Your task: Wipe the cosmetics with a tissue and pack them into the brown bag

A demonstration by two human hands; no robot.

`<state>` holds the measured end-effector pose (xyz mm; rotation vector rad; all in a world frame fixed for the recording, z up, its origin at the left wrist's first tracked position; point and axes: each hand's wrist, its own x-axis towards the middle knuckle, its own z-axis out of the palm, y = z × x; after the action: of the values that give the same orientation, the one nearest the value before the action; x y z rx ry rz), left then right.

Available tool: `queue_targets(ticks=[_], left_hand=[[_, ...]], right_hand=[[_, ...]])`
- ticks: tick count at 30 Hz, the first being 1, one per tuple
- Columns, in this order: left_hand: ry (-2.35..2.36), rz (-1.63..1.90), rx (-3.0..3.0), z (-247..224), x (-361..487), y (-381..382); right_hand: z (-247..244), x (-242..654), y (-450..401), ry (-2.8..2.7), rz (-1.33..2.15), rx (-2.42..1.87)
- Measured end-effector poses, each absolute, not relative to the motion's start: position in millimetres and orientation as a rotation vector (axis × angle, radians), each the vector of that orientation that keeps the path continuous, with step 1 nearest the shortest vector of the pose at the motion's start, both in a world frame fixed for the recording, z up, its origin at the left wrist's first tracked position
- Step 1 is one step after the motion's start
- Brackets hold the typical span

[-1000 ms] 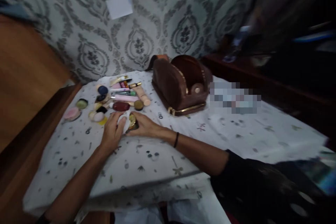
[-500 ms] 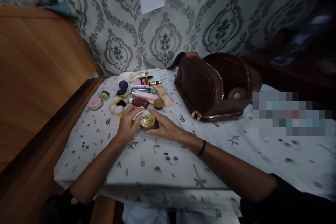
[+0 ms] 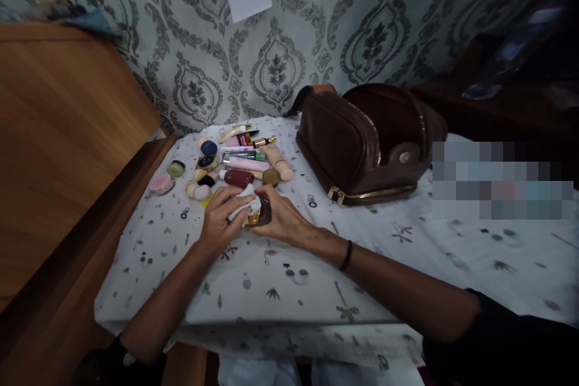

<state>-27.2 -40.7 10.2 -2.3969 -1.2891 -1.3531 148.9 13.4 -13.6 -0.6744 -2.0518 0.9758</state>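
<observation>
My left hand [image 3: 222, 217] presses a crumpled white wipe [image 3: 245, 201] against the top of a round gold jar [image 3: 254, 216]. Fingers of my right hand [image 3: 284, 217] wrap around the jar's right side, and a dark band circles that wrist. Most of the jar is hidden by the wipe and my fingers. Just beyond my hands lie a dark red bottle [image 3: 239, 178], a pink tube [image 3: 248, 164], a peach tube [image 3: 279, 163] and a round brown-lidded pot [image 3: 270, 177].
A brown leather bag [image 3: 366, 145] stands on the patterned cloth [image 3: 289, 289] to the right. Pink [image 3: 161, 184] and green [image 3: 176, 169] round containers lie at the left, near a wooden panel [image 3: 67, 132]. The wallpapered wall is behind.
My left hand has moved the wipe over the jar's gold top, covering more of it. The jar looks more tilted between my hands. The camera view has shifted slightly.
</observation>
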Motion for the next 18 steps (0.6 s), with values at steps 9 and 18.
queue_targets(ticks=[9,18], left_hand=[[-1.135,-1.216,-2.4,17.2,-17.2,-45.7],[-1.549,-1.222,-2.297,21.2,-19.8,-44.8]], right_hand=[[-22.7,148.3,20.4,-2.097,0.753,-0.587],[-29.5,149.8,25.5,-2.203,0.68,-0.484]])
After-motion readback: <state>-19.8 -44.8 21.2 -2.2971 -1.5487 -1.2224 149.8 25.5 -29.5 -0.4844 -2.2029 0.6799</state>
